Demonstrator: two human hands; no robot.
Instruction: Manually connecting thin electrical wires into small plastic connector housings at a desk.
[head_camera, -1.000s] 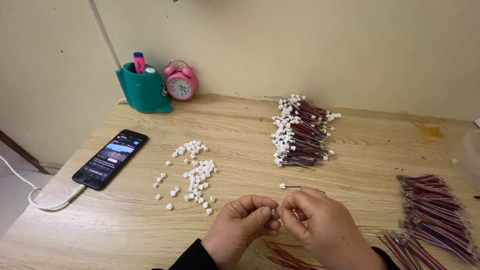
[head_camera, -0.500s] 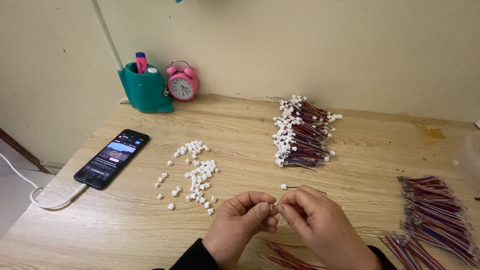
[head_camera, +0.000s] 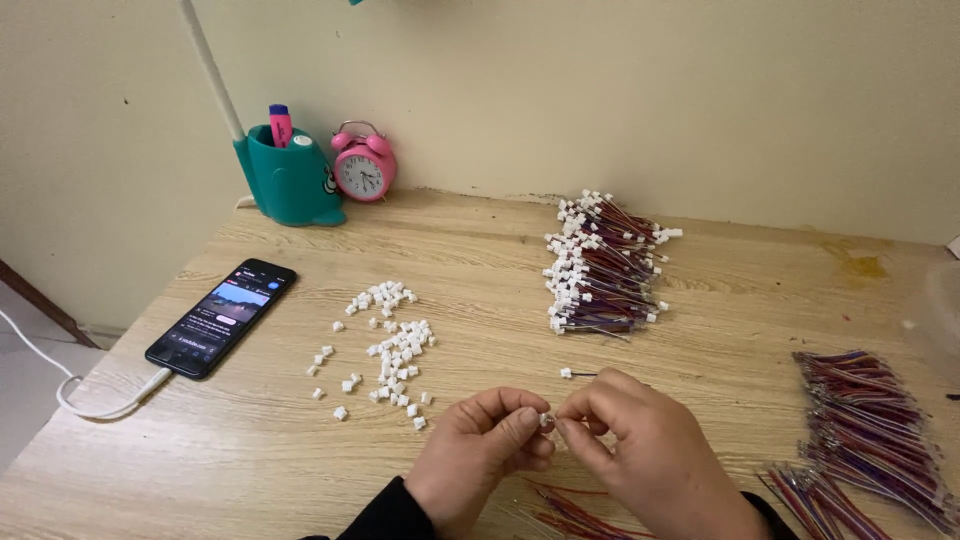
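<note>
Head view | left hand (head_camera: 478, 448) and right hand (head_camera: 640, 450) pinch one small white connector (head_camera: 546, 419) between fingertips, above wooden table (head_camera: 250, 470); loose white connectors (head_camera: 395, 350) lie just left

A light wooden desk (head_camera: 480, 265) was covered in stuff. Loose white connectors (head_camera: 385, 345), wire bundles (head_camera: 600, 265), a phone (head_camera: 220, 317), a pink clock (head_camera: 363, 167) and a teal holder (head_camera: 288, 180) were laid out on it.

Black phone (head_camera: 220, 318) on white cable (head_camera: 95, 405), pink alarm clock (head_camera: 363, 167), teal pen holder (head_camera: 290, 182).
</note>
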